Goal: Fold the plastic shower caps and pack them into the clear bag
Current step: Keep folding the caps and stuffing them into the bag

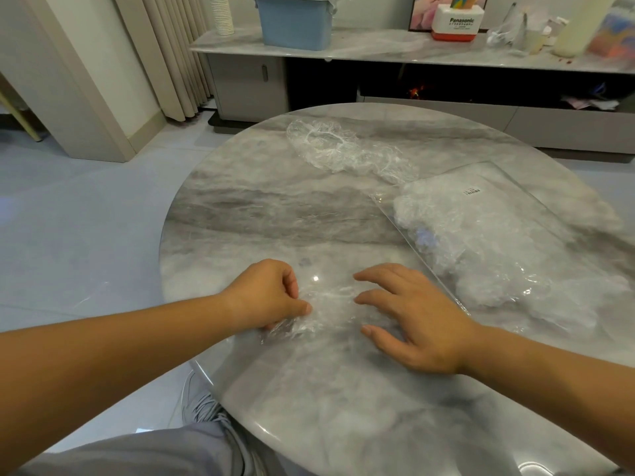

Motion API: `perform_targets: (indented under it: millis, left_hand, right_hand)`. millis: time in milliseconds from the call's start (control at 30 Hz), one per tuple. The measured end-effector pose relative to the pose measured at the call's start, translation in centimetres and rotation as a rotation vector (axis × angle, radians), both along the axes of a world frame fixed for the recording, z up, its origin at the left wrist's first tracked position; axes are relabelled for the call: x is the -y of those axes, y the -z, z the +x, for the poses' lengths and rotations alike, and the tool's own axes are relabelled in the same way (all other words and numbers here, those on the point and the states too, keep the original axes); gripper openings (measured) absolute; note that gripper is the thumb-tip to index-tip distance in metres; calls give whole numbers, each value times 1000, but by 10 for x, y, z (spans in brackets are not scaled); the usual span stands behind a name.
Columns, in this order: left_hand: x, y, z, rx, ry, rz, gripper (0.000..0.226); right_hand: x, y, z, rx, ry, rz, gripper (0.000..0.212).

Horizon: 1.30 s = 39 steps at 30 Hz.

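Head view: a shower cap (330, 312) is pinched at its edge in the left hand (266, 297) grip and pinned to the desk (275, 218) by the flat, spread right hand (415, 321) — held taut, seemingly, for creasing a fold. Just right, the clear bag (481, 231) is laid flat — part-filled, near for packing.

One left hand (266, 297), one right hand (415, 321), one clear bag (498, 214), one near shower cap (331, 312), one far cap pile (343, 149).

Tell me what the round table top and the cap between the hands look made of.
The table top: polished marble or marble-look stone, likely; grey veining, glossy light reflections. The shower cap: thin clear plastic film, crinkled, with bright glints; the table shows through it.
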<state>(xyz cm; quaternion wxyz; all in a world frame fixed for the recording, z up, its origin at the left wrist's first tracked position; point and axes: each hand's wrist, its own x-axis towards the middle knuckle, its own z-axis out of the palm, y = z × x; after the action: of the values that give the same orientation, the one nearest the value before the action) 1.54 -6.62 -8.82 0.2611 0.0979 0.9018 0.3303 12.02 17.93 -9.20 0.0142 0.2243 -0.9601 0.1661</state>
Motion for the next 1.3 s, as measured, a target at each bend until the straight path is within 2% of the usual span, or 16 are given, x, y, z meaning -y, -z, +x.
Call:
perform_targets:
  millis: [67, 167, 300, 333, 433, 533, 667, 800, 967, 1067, 1133, 1233, 1300]
  left_hand:
    - [-1, 0, 2, -112, 77, -88, 35]
    - [0, -5, 2, -186, 141, -159, 44]
    - [7, -15, -4, -247, 191, -334, 90]
    - [8, -17, -6, -239, 178, -393, 95]
    - [13, -23, -10, -173, 166, -515, 82]
    - [9, -25, -9, -139, 194, -533, 61]
    - [9, -20, -6, -51, 182, -412, 48]
    - [16, -23, -9, 286, -74, 15, 29]
    - [4, -36, -2, 617, -190, 416, 13]
    - [-3, -38, 1, 736, -206, 548, 38]
    - [-9, -36, 5, 765, -187, 532, 56]
    - [-13, -32, 10, 792, -164, 463, 63]
    - [-16, -31, 11, 796, -146, 436, 64]
  right_hand:
    - [8, -4, 2, -32, -52, 35, 42]
    - [19, -4, 3, 46, -153, 129, 47]
    - [22, 0, 5, 130, -226, 241, 54]
    - [22, 0, 5, 147, -226, 234, 55]
    - [22, -1, 5, 183, -233, 199, 56]
    - [22, -2, 4, 189, -242, 202, 55]
    - [23, -3, 4, 204, -235, 220, 63]
    - [25, -2, 4, 190, -232, 264, 64]
    - [26, -2, 5, 175, -214, 278, 59]
    - [29, -4, 5, 184, -179, 271, 57]
    - [25, -4, 8, 228, -178, 236, 60]
    - [14, -8, 18, 279, -144, 35, 55]
    - [5, -10, 24, 196, -69, -64, 43]
